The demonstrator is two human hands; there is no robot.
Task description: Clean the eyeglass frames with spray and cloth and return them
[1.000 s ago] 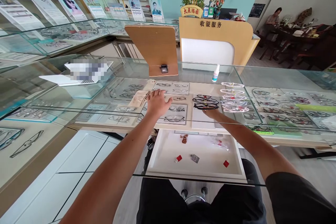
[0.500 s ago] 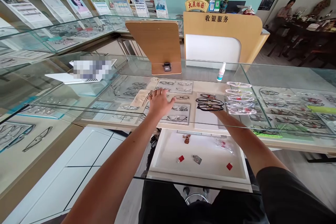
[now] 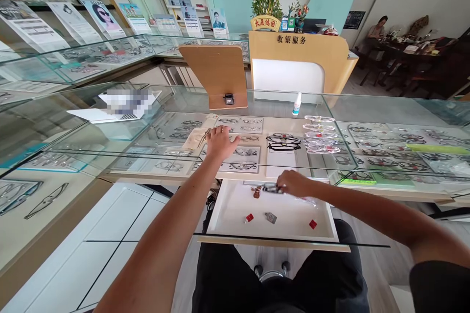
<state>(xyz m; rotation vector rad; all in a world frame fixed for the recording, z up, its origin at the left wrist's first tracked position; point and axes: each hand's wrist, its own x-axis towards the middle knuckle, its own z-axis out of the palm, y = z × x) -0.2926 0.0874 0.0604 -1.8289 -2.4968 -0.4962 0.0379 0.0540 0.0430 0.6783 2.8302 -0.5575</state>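
My left hand [image 3: 221,144] is at the glass counter top [image 3: 275,107], its fingers spread and holding nothing. Beside its fingertips lies a beige cloth [image 3: 194,139]. My right hand [image 3: 295,183] pinches a pair of dark-framed eyeglasses [image 3: 272,189] above the pulled-out white drawer [image 3: 231,215]; the fingers hide one end of them. Beyond that hand, under the glass, dark eyeglasses [image 3: 283,146] sit in a short stack on a white sheet [image 3: 281,162]. To their right is a column of clear-framed eyeglasses [image 3: 321,134].
A brown keychain-like figure [image 3: 256,192], red pieces [image 3: 313,224] and a grey tag [image 3: 270,217] lie in the drawer. On the counter stand a white spray bottle [image 3: 297,104], a wooden-backed mirror [image 3: 220,76] and an open white booklet [image 3: 95,115]. A person [image 3: 378,29] sits at the far right.
My right hand has drawn back from the dark stack under the glass to above the drawer, bringing one pair of eyeglasses. My left hand stays in place. The view has tilted up slightly.
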